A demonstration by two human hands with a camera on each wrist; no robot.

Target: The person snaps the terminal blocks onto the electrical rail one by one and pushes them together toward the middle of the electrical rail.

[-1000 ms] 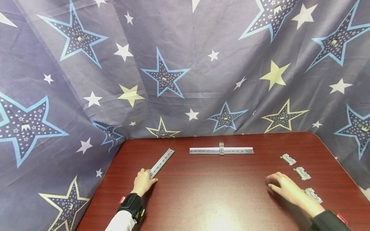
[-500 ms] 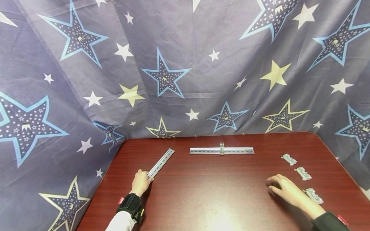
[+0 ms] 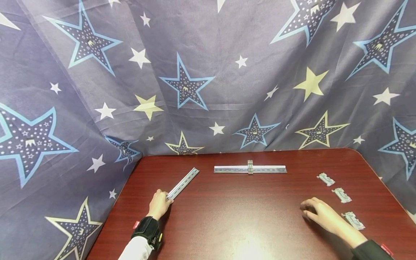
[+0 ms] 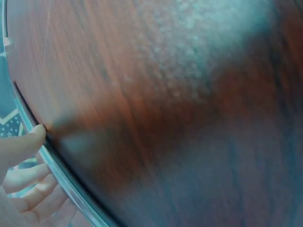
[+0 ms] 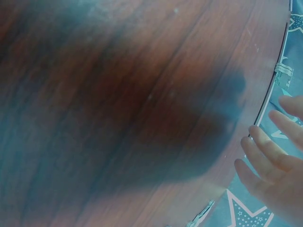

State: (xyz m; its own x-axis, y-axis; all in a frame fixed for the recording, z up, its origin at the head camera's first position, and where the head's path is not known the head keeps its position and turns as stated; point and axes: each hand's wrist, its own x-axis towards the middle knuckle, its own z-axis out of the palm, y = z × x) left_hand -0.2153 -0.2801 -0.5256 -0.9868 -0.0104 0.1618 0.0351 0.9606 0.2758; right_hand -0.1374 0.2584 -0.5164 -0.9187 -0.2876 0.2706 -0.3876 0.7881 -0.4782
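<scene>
My left hand pinches the near end of a slotted metal DIN rail, which points away and to the right on the left side of the table. In the left wrist view the thumb presses one side of that rail, the fingers lying on the other. My right hand is over the right part of the table, fingers loosely bent and holding nothing. Closest to it are three pale, flat terminal blocks in a slanting row. In the right wrist view the right hand shows its fingers apart.
A second DIN rail lies crosswise near the back of the table, a small stack of terminal blocks clipped at its middle. Behind the red-brown table hangs a star-patterned cloth.
The left thumb has drawn in from its spread position to the rail's end. The slotted rail has turned and shifted slightly right. The right hand has stayed nearly still.
</scene>
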